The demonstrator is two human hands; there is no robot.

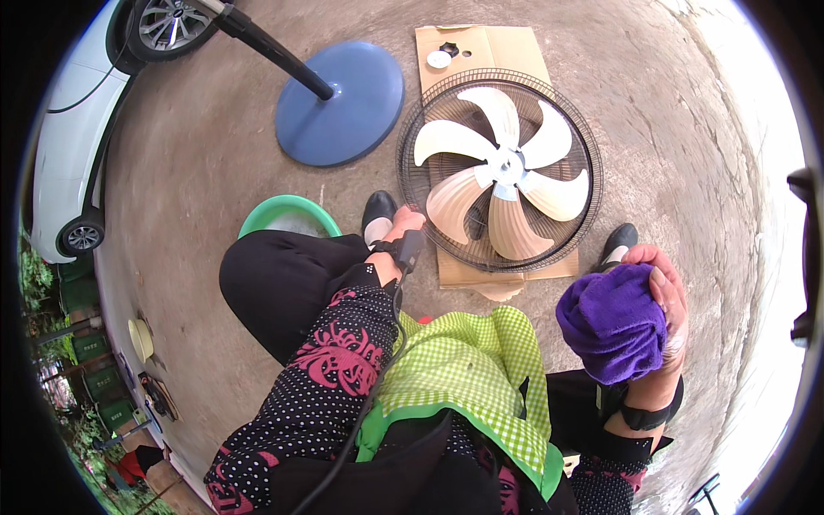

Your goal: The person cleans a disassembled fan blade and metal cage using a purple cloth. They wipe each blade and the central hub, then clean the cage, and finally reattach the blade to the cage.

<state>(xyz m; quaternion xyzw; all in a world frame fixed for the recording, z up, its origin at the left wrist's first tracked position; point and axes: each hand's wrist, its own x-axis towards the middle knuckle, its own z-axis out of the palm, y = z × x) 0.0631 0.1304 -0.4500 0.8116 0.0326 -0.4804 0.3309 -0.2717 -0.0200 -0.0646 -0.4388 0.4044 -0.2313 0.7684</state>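
In front of me a fan guard (407,122) of dark wire lies flat, with fan blades (505,219) in pale white resting inside it around a silvery hub (508,165). The guard sits on a flattened cardboard sheet (524,48). My left hand (404,225) is at the guard's near left rim, its fingers curled against the wire. Raised above my right knee, my right hand (669,293) grasps a bunched purple cloth (611,325), which hides part of the palm.
Left of the guard stands a round blue base (367,96) with a black pole (277,58). A green basin (283,209) is beside my left knee. On the cardboard's far end lie a black knob (449,49) and a white disc (439,60). A white car (77,129) is parked at left.
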